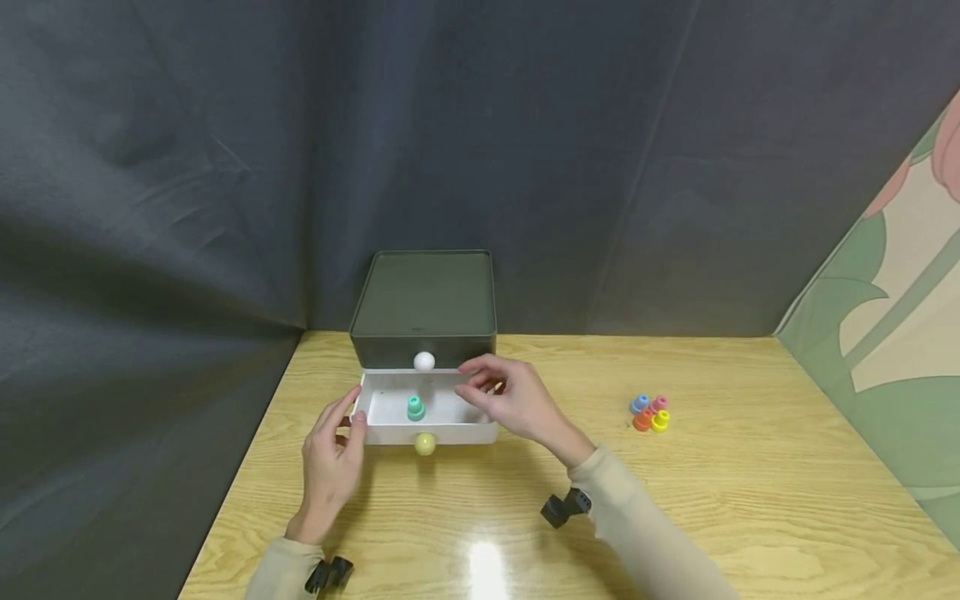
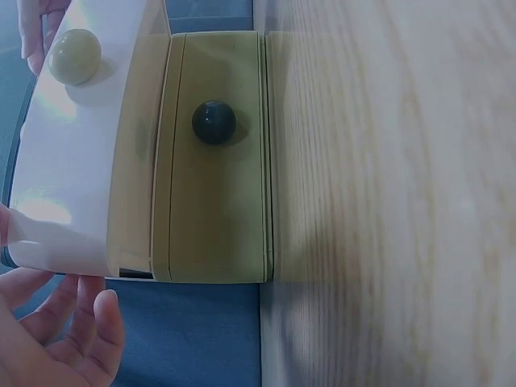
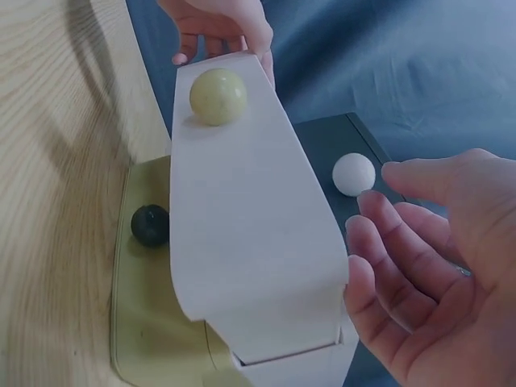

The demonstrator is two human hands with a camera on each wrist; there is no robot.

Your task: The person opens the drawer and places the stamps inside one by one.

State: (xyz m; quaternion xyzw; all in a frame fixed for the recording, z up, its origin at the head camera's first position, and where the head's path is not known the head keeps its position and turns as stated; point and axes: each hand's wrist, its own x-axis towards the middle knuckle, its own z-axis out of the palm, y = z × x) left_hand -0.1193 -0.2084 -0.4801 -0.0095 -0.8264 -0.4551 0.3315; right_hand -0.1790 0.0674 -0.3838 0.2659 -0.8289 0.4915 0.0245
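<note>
A small dark-topped drawer cabinet (image 1: 423, 292) stands at the back of the wooden table. Its white drawer (image 1: 450, 433), with a pale yellow knob (image 1: 425, 443), is pulled out, and a teal peg piece (image 1: 416, 407) stands inside. Above it is a closed drawer with a white knob (image 1: 423, 361). My left hand (image 1: 348, 421) touches the open drawer's left front corner with loose fingers (image 2: 56, 330). My right hand (image 1: 480, 379) hovers over the drawer's right rear side, fingers relaxed and holding nothing (image 3: 419, 266). Both wrist views show an olive drawer below with a dark knob (image 2: 214, 122).
Several coloured peg pieces (image 1: 649, 413), blue, pink, orange and yellow, sit clustered on the table (image 1: 750, 500) to the right. A dark curtain hangs behind and on the left. A patterned panel (image 1: 885, 317) borders the right side.
</note>
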